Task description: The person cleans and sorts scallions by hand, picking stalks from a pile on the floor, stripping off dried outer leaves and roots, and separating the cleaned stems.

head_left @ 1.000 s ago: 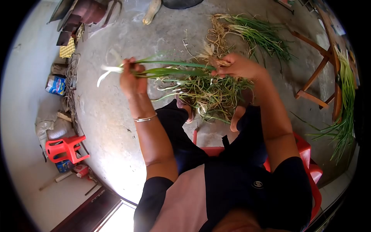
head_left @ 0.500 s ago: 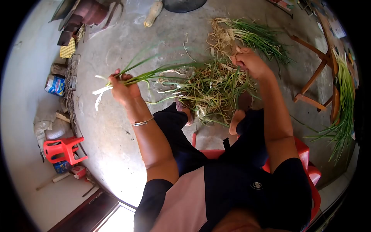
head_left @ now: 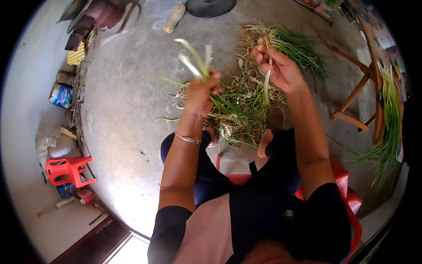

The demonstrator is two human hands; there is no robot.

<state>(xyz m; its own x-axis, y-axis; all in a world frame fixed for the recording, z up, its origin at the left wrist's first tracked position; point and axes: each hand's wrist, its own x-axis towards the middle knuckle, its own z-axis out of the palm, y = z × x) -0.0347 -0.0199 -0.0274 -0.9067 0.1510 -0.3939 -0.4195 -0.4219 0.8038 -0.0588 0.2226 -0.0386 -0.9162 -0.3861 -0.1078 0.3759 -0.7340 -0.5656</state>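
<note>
My left hand (head_left: 202, 93) is closed round a few green onions, white ends up, green leaves trailing down to the right. My right hand (head_left: 281, 70) pinches the root end of a stalk, whose pale strip hangs below the fingers. Between my feet lies a tangled heap of stripped leaves and roots (head_left: 239, 105). Just beyond my right hand, a bundle of green onions with roots (head_left: 299, 48) rests on the floor.
More green onions (head_left: 391, 114) hang along the wooden stand (head_left: 358, 92) at right. A pale gourd (head_left: 175, 18) and a dark round pan (head_left: 210, 6) lie at the top. A small red chair (head_left: 70, 170) stands at left.
My left hand has swung right with its onions, which now point upward. My right hand has moved from the heap's edge up to the bundle's roots and now holds a stalk.
</note>
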